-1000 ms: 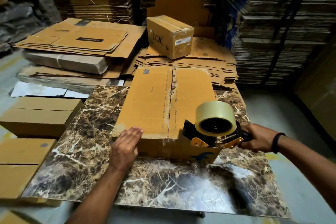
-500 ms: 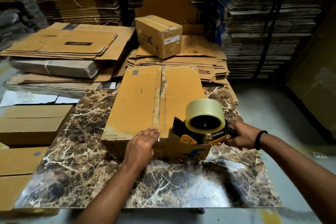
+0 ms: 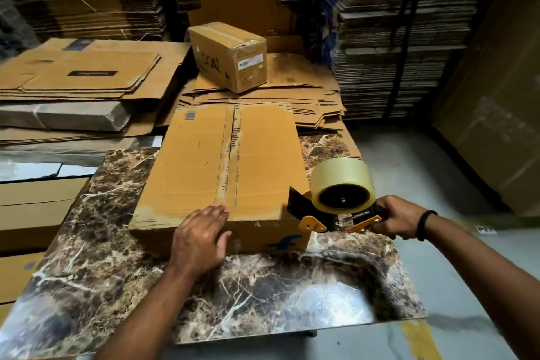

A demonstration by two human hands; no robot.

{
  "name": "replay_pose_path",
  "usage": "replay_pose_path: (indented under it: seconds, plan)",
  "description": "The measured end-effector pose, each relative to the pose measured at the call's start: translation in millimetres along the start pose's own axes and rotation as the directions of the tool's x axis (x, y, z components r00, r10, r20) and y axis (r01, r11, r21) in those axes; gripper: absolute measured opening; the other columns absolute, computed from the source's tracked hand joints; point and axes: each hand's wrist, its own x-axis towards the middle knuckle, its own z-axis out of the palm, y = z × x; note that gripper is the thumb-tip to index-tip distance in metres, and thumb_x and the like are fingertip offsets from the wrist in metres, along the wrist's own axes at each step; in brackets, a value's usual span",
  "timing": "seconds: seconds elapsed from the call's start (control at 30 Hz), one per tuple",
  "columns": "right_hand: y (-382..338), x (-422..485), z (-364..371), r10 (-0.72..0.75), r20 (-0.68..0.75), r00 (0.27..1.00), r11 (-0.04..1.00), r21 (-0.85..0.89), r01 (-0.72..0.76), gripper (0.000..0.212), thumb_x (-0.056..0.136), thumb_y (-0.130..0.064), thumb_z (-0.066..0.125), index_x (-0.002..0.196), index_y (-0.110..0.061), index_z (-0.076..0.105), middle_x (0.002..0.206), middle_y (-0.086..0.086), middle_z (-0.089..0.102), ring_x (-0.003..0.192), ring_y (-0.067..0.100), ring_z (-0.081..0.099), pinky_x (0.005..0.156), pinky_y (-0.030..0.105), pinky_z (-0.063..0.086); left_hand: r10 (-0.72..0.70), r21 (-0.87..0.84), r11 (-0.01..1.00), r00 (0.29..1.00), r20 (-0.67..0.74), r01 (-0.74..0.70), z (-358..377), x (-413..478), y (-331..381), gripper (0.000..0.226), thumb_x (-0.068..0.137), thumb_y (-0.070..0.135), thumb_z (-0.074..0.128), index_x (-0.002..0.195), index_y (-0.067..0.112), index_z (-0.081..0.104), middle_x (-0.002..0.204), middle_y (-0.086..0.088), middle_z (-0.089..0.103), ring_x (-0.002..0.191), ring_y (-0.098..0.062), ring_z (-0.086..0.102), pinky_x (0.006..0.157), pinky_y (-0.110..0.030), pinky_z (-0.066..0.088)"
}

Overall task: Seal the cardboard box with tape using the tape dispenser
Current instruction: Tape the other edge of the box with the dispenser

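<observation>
On the counter (image 3: 263, 295), left hand (image 3: 201, 238) fingers (image 3: 217, 212) lie flat on the box (image 3: 228, 164); right hand (image 3: 400, 219) grips the dispenser (image 3: 336, 204) beside it.

The left hand (image 3: 201, 238) covers the cardboard box's (image 3: 222, 161) near edge, where the seam seemingly ends.

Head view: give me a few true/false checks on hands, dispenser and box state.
1. The right hand grips the tape dispenser by its handle. True.
2. The left hand lies flat on the marble tabletop, clear of the box. False: it rests on the near edge of the cardboard box, at the centre seam.
3. The dispenser is at the box's near right corner. True.
4. The box's top flaps stand open. False: both are folded down, meeting at the centre seam.
5. The tape roll is nearly used up. False: it looks thick.
</observation>
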Motion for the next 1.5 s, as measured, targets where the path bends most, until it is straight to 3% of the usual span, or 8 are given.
replay_pose_path:
  seconds: [0.1, 0.3, 0.6, 0.77, 0.9, 1.1, 1.23, 1.5]
  plan:
    - [2, 5, 1, -0.010, 0.000, 1.000, 1.000, 0.018, 0.010, 0.030, 0.076, -0.005, 0.067, 0.055, -0.017, 0.050, 0.034, -0.010, 0.050, 0.032, 0.002, 0.047, 0.037, 0.015, 0.035, 0.083, 0.021, 0.996, 0.994, 0.067, -0.084, 4, 5, 13, 0.053, 0.087, 0.048, 0.046, 0.120, 0.009, 0.061, 0.121, -0.008, 0.062, 0.113, -0.022, 0.059, 0.099, -0.044, 0.042]
    - [15, 5, 2, -0.035, -0.031, 0.999, 0.994, 0.106, 0.038, 0.012, 0.073, -0.009, 0.070, 0.067, -0.003, 0.061, 0.050, 0.002, 0.058, 0.042, 0.016, 0.055, 0.042, 0.027, 0.043, 0.064, -0.080, 0.995, 0.998, -0.024, -0.066, 8, 13, 13, 0.058, 0.051, -0.007, 0.084, 0.104, 0.008, 0.069, 0.106, -0.008, 0.068, 0.095, -0.020, 0.068, 0.082, -0.038, 0.053]
    - [41, 4, 1, -0.002, -0.044, 0.999, 0.985, 0.175, 0.009, 0.013, 0.074, -0.001, 0.067, 0.065, -0.009, 0.062, 0.047, 0.004, 0.058, 0.038, 0.020, 0.053, 0.038, 0.025, 0.042, 0.031, -0.083, 0.996, 0.997, -0.066, -0.036, 13, 12, 18, 0.057, 0.053, -0.011, 0.080, 0.107, 0.004, 0.067, 0.108, -0.012, 0.067, 0.097, -0.025, 0.067, 0.084, -0.044, 0.052]
    - [53, 15, 16, 0.009, -0.004, 1.000, 0.979, 0.206, -0.008, 0.007, 0.073, -0.002, 0.067, 0.077, 0.003, 0.064, 0.050, 0.004, 0.059, 0.042, 0.019, 0.055, 0.044, 0.026, 0.044, 0.056, 0.030, 0.998, 0.997, 0.045, -0.057, 14, 14, 40, 0.054, 0.085, 0.037, 0.051, 0.134, 0.015, 0.045, 0.139, -0.005, 0.043, 0.130, -0.026, 0.043, 0.109, -0.046, 0.032]
    - [58, 19, 20, -0.007, 0.007, 1.000, 0.974, 0.228, 0.005, 0.019, 0.069, -0.011, 0.068, 0.078, 0.004, 0.063, 0.054, 0.007, 0.062, 0.045, 0.021, 0.057, 0.050, 0.036, 0.048, -0.023, 0.108, 0.994, 0.989, 0.149, 0.007, 16, 28, 67, 0.066, 0.090, 0.061, 0.024, 0.128, 0.015, 0.053, 0.127, -0.004, 0.057, 0.120, -0.023, 0.053, 0.102, -0.047, 0.032]
    - [61, 24, 20, -0.021, 0.012, 1.000, 0.973, 0.228, 0.018, 0.010, 0.066, -0.014, 0.068, 0.065, -0.007, 0.062, 0.051, 0.012, 0.062, 0.046, 0.028, 0.059, 0.049, 0.037, 0.049, 0.047, 0.090, 0.994, 0.988, 0.146, -0.060, 27, 43, 108, 0.059, 0.085, 0.054, 0.041, 0.122, 0.012, 0.058, 0.124, -0.005, 0.060, 0.116, -0.022, 0.056, 0.099, -0.045, 0.036]
    - [55, 18, 21, -0.032, 0.002, 0.999, 0.966, 0.258, 0.031, 0.013, 0.069, -0.009, 0.068, 0.060, -0.012, 0.059, 0.052, 0.017, 0.060, 0.047, 0.030, 0.059, 0.048, 0.044, 0.050, 0.148, 0.065, 0.986, 0.986, 0.070, -0.153, 35, 60, 124, 0.060, 0.058, 0.025, 0.087, 0.111, 0.006, 0.065, 0.117, -0.007, 0.064, 0.107, -0.022, 0.062, 0.091, -0.042, 0.044]
    - [59, 4, 25, -0.067, -0.011, 0.998, 0.922, 0.382, 0.066, 0.018, 0.075, 0.002, 0.064, 0.074, -0.015, 0.065, 0.048, 0.004, 0.059, 0.040, 0.022, 0.053, 0.044, 0.028, 0.043, 0.152, 0.019, 0.988, 0.987, 0.052, -0.153, 40, 61, 123, 0.079, 0.037, 0.006, 0.089, 0.113, 0.010, 0.065, 0.117, -0.004, 0.065, 0.102, -0.018, 0.065, 0.086, -0.039, 0.050]
